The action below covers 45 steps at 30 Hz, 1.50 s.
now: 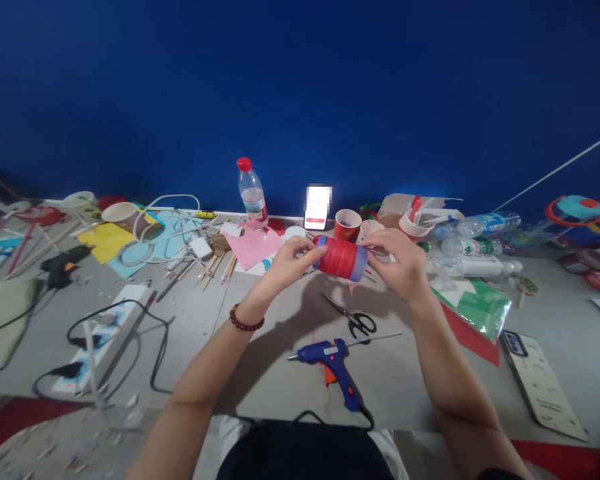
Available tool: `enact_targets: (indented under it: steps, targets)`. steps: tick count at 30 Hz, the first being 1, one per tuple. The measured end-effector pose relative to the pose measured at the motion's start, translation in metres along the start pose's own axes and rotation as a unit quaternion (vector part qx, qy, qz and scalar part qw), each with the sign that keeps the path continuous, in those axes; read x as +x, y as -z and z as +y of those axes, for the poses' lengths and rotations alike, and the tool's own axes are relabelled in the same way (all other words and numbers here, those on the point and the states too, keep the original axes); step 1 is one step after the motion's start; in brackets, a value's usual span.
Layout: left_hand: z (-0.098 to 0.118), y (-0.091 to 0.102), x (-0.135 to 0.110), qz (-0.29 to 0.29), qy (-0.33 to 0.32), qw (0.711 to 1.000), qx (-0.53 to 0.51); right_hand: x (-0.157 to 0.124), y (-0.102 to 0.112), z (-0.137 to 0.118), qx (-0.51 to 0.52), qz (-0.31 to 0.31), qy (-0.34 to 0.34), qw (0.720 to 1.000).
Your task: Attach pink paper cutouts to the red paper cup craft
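A red cylinder [339, 259] with purple ends lies on its side in the air above the table, held between both hands. My left hand [296, 260] is closed on its left end, with thumb and fingers at the purple band. My right hand [399, 262] pinches at the right end, partly turned away, so some fingertips are hard to see. Below the hands lie black-handled scissors [361, 323], blades pointing up and left. Nearer to me rests a blue glue gun [333, 360], its nozzle to the left, a glue stick out of its back and a red light on.
A lit phone [318, 205] leans against the blue wall behind a red paper cup [347, 228]. Left stand a red-capped bottle [253, 195], pink paper [254, 248] and a corded power strip [123, 313]. Right are plastic bottles [480, 265], green sheets [480, 310] and another phone [545, 387].
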<state>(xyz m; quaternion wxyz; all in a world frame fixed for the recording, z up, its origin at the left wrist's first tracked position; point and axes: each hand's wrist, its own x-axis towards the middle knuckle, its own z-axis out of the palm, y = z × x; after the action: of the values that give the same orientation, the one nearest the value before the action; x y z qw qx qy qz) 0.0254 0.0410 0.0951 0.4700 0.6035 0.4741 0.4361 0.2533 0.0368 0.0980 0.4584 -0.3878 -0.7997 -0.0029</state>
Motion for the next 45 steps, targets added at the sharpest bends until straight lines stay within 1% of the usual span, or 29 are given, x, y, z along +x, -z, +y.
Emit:
enact_targets:
  steps: [6, 10, 12, 17, 19, 22, 25, 27, 31, 35, 37, 41, 45]
  targets:
    - [-0.004, 0.002, 0.0, -0.023, 0.023, 0.999, 0.015, 0.0, -0.007, -0.004, 0.0, 0.037, 0.007, 0.999]
    - [-0.004, 0.005, 0.001, -0.042, 0.013, 0.999, 0.015, -0.003, -0.01, -0.003, -0.01, 0.064, 0.035, 0.997]
    - [-0.004, 0.006, 0.001, -0.047, 0.008, 0.999, 0.017, -0.005, -0.012, -0.001, -0.018, 0.067, 0.038, 0.997]
    - [-0.006, 0.007, 0.002, -0.053, 0.016, 0.998, 0.028, -0.008, -0.012, -0.002, -0.031, 0.043, 0.017, 0.998]
    - [-0.007, 0.007, 0.003, -0.052, 0.016, 0.998, 0.039, -0.007, -0.008, -0.006, -0.022, 0.014, 0.005, 1.0]
    - [-0.009, 0.01, 0.006, -0.03, 0.014, 0.998, 0.05, -0.004, 0.002, -0.014, -0.02, -0.048, -0.023, 0.998]
    - [-0.011, 0.015, 0.009, -0.015, 0.005, 0.999, 0.047, -0.003, 0.01, -0.019, -0.023, -0.072, -0.041, 0.996]
    - [-0.01, 0.019, 0.01, -0.013, 0.009, 0.999, 0.033, -0.004, 0.013, -0.02, -0.022, -0.067, -0.037, 0.997]
    - [-0.005, 0.023, 0.007, -0.003, 0.046, 0.999, -0.014, -0.006, 0.01, -0.017, -0.005, -0.053, -0.032, 0.998]
    - [-0.005, 0.024, 0.007, -0.03, 0.072, 0.996, -0.048, -0.007, 0.0, -0.017, 0.037, -0.021, -0.079, 0.996]
    - [-0.007, 0.024, 0.008, -0.042, 0.078, 0.994, -0.056, -0.008, -0.004, -0.016, 0.059, -0.018, -0.107, 0.992]
    - [-0.013, 0.022, 0.008, -0.052, 0.078, 0.995, -0.03, -0.011, -0.011, -0.01, 0.066, -0.03, -0.12, 0.99]
    - [-0.018, 0.018, 0.008, -0.075, 0.075, 0.994, 0.015, -0.011, -0.016, -0.007, 0.076, -0.002, -0.147, 0.986]
